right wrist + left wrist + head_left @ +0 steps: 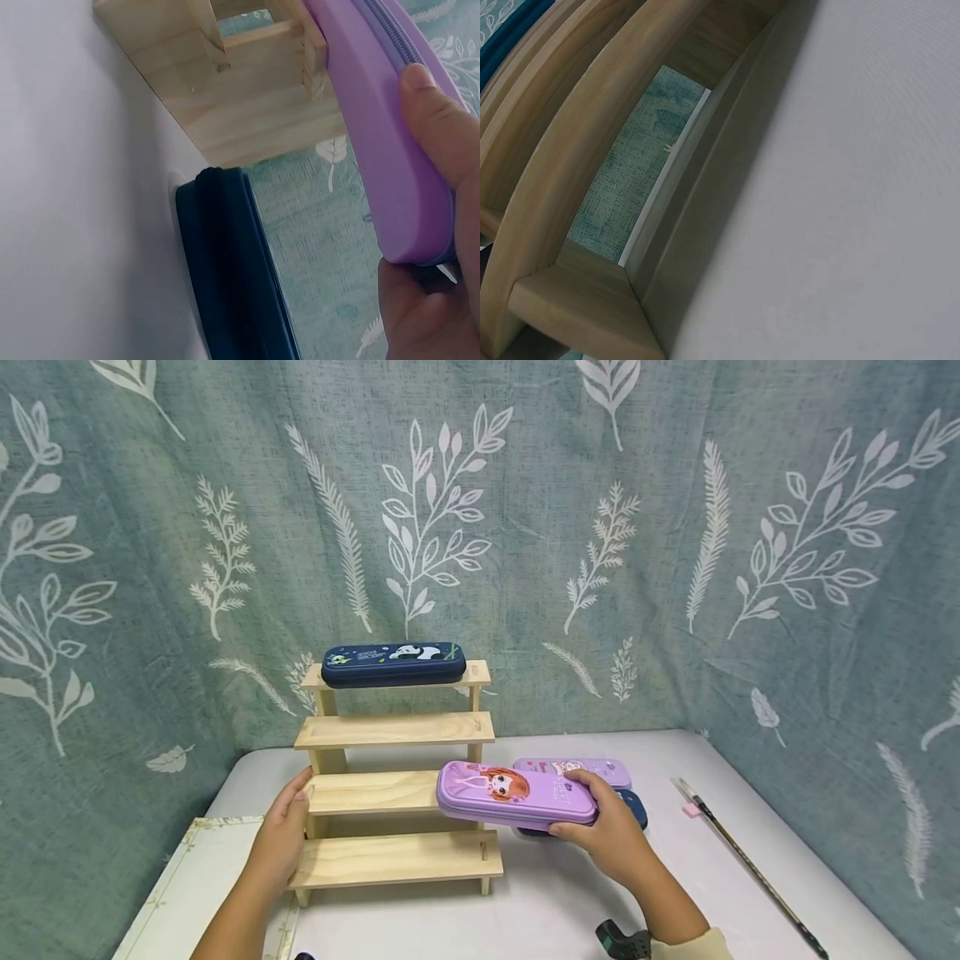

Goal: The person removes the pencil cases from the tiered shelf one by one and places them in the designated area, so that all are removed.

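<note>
A light wooden stepped stand [397, 860] with several tiers stands on the white table. At its left side, my left hand [279, 827] grips the edge near the second tier from the bottom. My right hand [617, 831] holds a purple zippered pencil case [480, 785] by its right end, thumb and fingers on opposite sides. A red-haired girl is printed on its lid, and its left end overlaps the second-lowest tier in the head view. In the right wrist view, the thumb lies at the zipper of the purple case [375, 135]. The left wrist view shows only the stand [592, 127] and table.
A dark blue panda pencil case [393, 668] lies on the top tier. Behind my right hand, a lilac case [617, 772] sits over a dark blue one [637, 810] on the table. A paintbrush [750, 864] lies far right, a cream board [191, 881] left.
</note>
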`<state>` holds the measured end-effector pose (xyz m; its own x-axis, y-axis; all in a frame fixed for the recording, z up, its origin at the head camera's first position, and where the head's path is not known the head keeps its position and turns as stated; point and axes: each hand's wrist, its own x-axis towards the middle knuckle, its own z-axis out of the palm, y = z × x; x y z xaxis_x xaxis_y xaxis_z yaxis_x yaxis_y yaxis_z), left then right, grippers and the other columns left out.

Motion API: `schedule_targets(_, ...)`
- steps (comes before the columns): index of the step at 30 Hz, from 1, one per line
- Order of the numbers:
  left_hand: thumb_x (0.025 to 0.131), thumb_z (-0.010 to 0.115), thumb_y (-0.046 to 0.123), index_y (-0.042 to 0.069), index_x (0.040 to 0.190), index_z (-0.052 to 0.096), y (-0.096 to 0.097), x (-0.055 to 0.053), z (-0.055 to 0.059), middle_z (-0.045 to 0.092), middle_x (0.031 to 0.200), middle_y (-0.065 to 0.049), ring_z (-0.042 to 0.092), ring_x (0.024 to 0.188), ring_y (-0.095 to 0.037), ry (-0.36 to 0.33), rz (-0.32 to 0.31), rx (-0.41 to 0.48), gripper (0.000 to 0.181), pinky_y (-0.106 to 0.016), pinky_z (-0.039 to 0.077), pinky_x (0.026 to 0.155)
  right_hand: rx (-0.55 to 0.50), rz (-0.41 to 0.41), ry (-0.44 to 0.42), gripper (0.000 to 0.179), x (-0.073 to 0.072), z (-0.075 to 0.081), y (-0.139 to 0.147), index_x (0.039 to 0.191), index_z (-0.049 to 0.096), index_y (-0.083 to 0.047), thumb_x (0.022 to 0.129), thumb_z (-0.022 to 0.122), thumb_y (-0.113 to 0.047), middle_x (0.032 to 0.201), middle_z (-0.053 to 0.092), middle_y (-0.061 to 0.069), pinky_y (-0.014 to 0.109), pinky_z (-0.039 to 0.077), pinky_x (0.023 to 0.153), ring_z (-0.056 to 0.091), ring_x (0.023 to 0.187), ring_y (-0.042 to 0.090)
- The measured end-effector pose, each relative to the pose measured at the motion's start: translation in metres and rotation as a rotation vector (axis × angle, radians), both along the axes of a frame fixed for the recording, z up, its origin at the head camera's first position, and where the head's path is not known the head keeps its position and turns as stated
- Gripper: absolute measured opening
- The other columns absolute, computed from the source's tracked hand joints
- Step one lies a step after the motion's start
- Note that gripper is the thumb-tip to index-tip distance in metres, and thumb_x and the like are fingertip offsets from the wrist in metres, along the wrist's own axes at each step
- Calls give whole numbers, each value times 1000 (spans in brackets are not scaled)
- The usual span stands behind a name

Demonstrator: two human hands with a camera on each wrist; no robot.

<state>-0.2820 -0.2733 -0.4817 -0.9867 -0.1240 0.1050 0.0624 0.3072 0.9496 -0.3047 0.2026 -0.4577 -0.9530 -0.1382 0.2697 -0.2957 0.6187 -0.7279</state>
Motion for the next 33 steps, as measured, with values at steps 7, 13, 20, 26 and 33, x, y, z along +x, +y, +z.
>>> schedule_targets(7, 114, 21, 50, 31, 169, 20, 0, 0, 0, 13, 176, -4, 6, 163, -38, -17, 1, -15, 58, -67, 11, 128, -27, -5, -10, 89, 1, -2, 15, 151, 48, -18, 78, 93, -41, 156, 50, 20, 60, 40, 115, 49, 141, 38)
schedule_targets(13, 114, 21, 50, 32, 169, 20, 1, 1, 1, 11, 177, -4, 5, 163, -38, -24, -1, -15, 58, -67, 11, 128, -36, -16, -32, 89, 3, -3, 26, 153, 47, -17, 79, 92, -40, 159, 45, 21, 62, 37, 117, 44, 146, 41)
schedule_targets(20, 114, 22, 50, 31, 169, 19, 0, 1, -1, 11, 177, -4, 5, 163, -38, -15, -8, -11, 59, -68, 11, 128, -31, -33, -45, 90, 4, -3, 40, 154, 45, -15, 81, 90, -43, 163, 39, 24, 65, 34, 118, 38, 149, 44)
schedule_targets(26, 114, 22, 49, 30, 169, 19, 1, 1, 1, 12, 177, -5, 5, 163, -39, -13, -8, -9, 58, -68, 11, 128, -29, -29, -34, 90, 4, -5, 54, 154, 44, -12, 82, 90, -42, 161, 40, 26, 65, 33, 118, 37, 149, 46)
schedule_targets(33, 114, 23, 48, 28, 169, 21, 1, 3, 1, 14, 176, -7, 6, 162, -40, 9, -4, -11, 58, -69, 11, 127, -34, -26, -47, 91, 6, -6, 63, 155, 43, -12, 82, 89, -43, 161, 40, 26, 64, 34, 117, 38, 149, 45)
